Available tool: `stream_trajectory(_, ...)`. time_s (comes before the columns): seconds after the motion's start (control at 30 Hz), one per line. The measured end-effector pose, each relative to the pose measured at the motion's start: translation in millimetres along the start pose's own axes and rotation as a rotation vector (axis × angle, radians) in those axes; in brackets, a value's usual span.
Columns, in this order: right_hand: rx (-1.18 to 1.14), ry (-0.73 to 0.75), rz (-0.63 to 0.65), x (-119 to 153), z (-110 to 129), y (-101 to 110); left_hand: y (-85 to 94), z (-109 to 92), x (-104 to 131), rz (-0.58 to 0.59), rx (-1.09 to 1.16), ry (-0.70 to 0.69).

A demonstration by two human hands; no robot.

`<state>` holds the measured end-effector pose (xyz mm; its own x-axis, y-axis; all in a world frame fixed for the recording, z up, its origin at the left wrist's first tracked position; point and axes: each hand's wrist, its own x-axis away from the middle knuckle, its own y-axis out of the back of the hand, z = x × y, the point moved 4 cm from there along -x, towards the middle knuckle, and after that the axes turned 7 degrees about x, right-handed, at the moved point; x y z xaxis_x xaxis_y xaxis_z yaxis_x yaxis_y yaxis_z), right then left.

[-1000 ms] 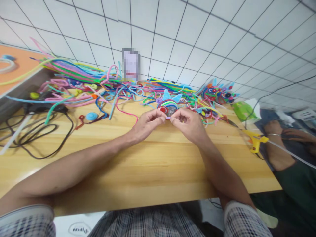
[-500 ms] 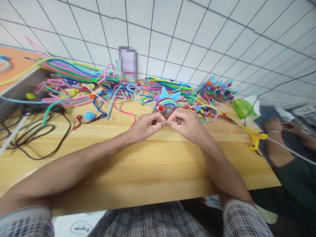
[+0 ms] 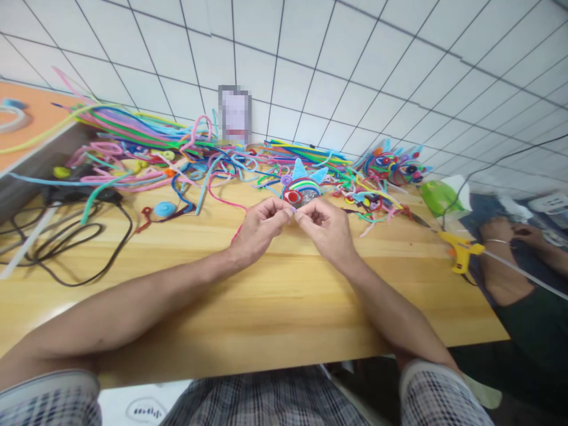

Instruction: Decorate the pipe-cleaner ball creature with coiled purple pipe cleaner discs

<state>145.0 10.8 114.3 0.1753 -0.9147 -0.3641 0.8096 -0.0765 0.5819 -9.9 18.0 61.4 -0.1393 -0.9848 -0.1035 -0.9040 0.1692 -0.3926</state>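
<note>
No readable writing anywhere; the upright object [image 3: 235, 115] at the wall is blurred out. Left hand [image 3: 257, 228] & right hand [image 3: 326, 228] meet fingertip to fingertip over the wooden table [image 3: 266, 296], both pinched on a tiny purple piece [image 3: 293, 209], mostly hidden by fingers, just in front of the multicoloured pipe-cleaner figure [image 3: 302, 188]. Yellow glue gun [image 3: 459, 251] sits at the right edge; another person's arm [image 3: 499, 260] is partly cut off beyond it.

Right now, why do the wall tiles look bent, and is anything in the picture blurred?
Head view: the wide lens bows the tile wall lines and the wooden table edge; a small upright object against the wall is pixelated; even light, soft shadows; the left hand and right hand look slightly soft, pinching a tiny purple piece.
</note>
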Motion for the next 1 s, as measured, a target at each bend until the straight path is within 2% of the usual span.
stream_trajectory(0.07, -0.049, -0.055, 0.021, -1, -3, -1, -1.2, 2, -2, 0.014, 0.074, 0.054)
stream_trajectory(0.13, -0.064, -0.090, 0.070, -4, -7, 2, -2.0, -2, -7, 0.075, 0.065, 0.081)
stream_trajectory(0.37, 0.069, -0.021, 0.281, -13, -12, 23, 1.4, -25, -21, 0.380, -0.309, 0.014)
stream_trajectory(0.47, 0.110, -0.010, 0.358, -11, -10, 24, 2.3, -25, -20, 0.458, -0.378, 0.000)
stream_trajectory(0.6, 0.180, 0.024, 0.387, -9, -6, 25, 2.2, -20, -18, 0.503, -0.445, 0.016)
stream_trajectory(0.73, 0.143, 0.005, 0.371, -9, -8, 26, -0.1, -22, -16, 0.468, -0.414, 0.000)
stream_trajectory(0.87, 0.018, -0.086, 0.260, -8, -10, 17, -2.3, -22, -12, 0.303, -0.243, -0.045)
stream_trajectory(1.0, -0.142, -0.167, 0.159, -4, -9, -2, -2.2, -7, -7, 0.130, 0.012, 0.027)
